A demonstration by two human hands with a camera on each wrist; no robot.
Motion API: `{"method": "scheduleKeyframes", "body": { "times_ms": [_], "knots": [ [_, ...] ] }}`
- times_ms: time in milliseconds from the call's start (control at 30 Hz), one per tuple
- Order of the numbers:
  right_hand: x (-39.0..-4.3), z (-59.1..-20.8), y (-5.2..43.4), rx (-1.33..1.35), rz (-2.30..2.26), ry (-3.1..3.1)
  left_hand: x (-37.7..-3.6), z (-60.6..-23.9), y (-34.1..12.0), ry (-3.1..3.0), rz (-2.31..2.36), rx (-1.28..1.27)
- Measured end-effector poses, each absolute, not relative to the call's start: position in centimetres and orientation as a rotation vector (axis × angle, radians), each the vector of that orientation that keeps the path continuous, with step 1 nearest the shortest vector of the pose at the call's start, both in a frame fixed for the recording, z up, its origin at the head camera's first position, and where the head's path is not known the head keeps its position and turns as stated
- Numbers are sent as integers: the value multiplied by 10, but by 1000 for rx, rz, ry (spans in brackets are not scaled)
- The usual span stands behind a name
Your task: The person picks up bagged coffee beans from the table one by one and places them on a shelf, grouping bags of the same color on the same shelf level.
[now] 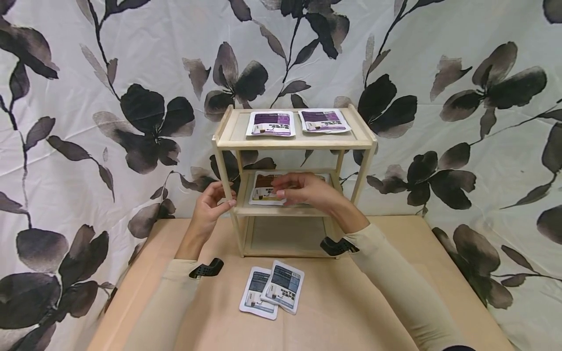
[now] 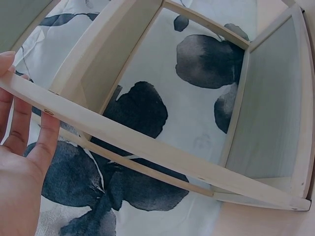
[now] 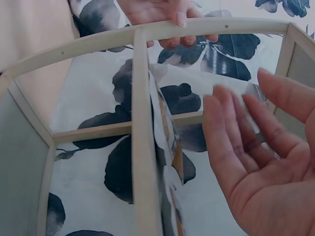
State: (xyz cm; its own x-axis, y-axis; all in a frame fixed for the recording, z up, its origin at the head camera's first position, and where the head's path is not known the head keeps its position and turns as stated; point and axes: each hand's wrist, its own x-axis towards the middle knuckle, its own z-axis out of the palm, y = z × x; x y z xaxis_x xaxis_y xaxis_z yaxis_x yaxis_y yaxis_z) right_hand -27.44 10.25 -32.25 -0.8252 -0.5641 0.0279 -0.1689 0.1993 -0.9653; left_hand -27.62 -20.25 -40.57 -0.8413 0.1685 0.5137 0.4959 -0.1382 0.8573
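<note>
A small three-tier wooden rack stands on the table. My left hand holds its front left post, the thumb on one side and fingers on the other. Over the middle shelf hovers my right hand, fingers loosely bent and nothing between them. Beneath it lies a flat packet with a brown label; another is mostly hidden behind the hand. Seen edge-on in the right wrist view, the packets lie along the shelf, apart from the fingers.
Two flat packets with purple labels lie side by side on the top shelf. In front of the rack, two blue-grey packets overlap on the table. A floral cloth hangs behind.
</note>
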Motion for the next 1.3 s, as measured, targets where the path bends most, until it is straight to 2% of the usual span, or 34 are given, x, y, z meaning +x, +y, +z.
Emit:
{"method": "scheduleKeyframes", "body": {
  "times_ms": [600,1300],
  "knots": [
    [-245,-341,108,-879,-1495,1995,-276,-406,-203,-1893,-2087,-740],
    [-225,-392,108,-837,-1386,1899,-278,-404,-201,-1822,-2103,-779]
  ]
}}
